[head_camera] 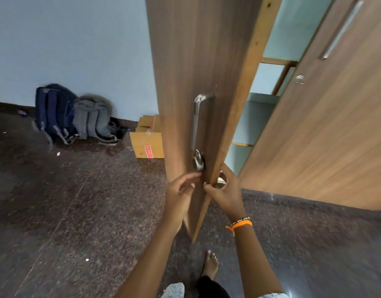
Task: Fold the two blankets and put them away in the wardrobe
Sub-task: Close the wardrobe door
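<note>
The wardrobe's left door [185,72] stands ajar, its light edge turned toward me. It carries a long metal handle [197,119] and a round lock [198,160]. My right hand [225,193] grips the door's edge just below the lock, fingers wrapped around it. My left hand [181,193] is on the door's face beside it, fingers curled, fingertips near the lock. The right door [325,125] is shut. Through the gap I see pale shelves [256,117]. No blanket is in view.
Two backpacks, a blue one [53,112] and a grey one [92,120], lean against the pale wall at the left. A cardboard box [147,143] sits by the wardrobe's left side. Dark speckled floor [77,211] spreads below. My bare foot [211,265] is under the door.
</note>
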{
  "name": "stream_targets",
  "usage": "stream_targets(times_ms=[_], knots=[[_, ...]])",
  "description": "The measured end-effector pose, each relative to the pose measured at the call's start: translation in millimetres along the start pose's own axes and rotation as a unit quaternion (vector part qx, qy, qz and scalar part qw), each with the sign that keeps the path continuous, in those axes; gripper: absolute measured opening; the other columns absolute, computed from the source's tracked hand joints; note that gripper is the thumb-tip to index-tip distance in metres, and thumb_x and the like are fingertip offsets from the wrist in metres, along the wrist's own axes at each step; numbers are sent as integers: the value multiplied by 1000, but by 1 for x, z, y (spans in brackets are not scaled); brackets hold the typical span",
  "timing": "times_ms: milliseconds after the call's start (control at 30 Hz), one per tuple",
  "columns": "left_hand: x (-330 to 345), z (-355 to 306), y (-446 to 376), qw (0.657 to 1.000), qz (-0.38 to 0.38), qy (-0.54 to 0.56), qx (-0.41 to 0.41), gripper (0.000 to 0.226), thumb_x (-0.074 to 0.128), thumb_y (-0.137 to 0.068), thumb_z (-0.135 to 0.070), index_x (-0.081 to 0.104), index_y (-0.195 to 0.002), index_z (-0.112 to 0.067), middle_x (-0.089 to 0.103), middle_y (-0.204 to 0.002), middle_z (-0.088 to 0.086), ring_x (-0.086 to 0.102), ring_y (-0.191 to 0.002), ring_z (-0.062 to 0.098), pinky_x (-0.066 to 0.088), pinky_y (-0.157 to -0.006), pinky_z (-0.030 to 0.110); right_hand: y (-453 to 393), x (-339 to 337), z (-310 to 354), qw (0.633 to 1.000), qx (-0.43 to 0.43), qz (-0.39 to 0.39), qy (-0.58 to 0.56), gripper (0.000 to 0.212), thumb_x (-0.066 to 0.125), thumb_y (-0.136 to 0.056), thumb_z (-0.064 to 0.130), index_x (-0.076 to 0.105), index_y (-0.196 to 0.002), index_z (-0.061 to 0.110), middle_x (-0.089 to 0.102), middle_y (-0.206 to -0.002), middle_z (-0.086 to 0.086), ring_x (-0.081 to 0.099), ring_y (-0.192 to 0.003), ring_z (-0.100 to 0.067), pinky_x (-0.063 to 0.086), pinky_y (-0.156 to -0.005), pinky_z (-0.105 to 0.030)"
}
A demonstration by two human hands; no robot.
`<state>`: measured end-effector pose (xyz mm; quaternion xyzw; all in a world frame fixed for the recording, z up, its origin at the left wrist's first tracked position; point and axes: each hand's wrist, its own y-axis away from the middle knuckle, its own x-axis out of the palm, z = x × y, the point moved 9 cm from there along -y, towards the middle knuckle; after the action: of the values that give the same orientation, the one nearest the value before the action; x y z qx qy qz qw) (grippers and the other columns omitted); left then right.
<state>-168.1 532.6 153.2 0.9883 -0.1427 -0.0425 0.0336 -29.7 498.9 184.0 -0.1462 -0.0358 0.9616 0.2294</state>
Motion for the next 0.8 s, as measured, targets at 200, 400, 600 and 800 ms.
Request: stream_targets(times_ms=[200,400,600,800], knots=[[69,-39,-34,997,56,-21,49,50,42,-82,12,62,-76,-33,66,-89,-8,61,-87,0,45,-79,8,-25,-84,-29,993,17,-107,56,28,78,-70,10,58,-77,28,64,-80,0,59,-73,3,45,-67,-8],[125,-64,-82,990,67,-70,102,43,43,-81,15,62,-73,-23,64,-87,-5,60,-86,-6,42,-81,5,-68,-161,-63,972,57,-214,78,33,84,-62,21,55,-74,15,54,-65,2,47,-56,-6,39,-53,-15],[168,-142,-126,928,-34,-233,290,52,57,-79,4,52,-125,-19,48,-135,2,36,-123,1,21,-106,5,-128,-205,-73,950,64,-292,90,29,73,-73,11,47,-61,11,47,-53,3,43,-51,-9,32,-52,-24],[223,-195,-194,764,-45,-506,399,113,75,-70,-18,-6,-148,-26,-4,-159,9,-14,-143,32,6,-115,56,-172,-211,-34,952,-15,-304,-2,12,58,-87,7,64,-97,11,66,-83,8,61,-76,10,45,-66,-6]])
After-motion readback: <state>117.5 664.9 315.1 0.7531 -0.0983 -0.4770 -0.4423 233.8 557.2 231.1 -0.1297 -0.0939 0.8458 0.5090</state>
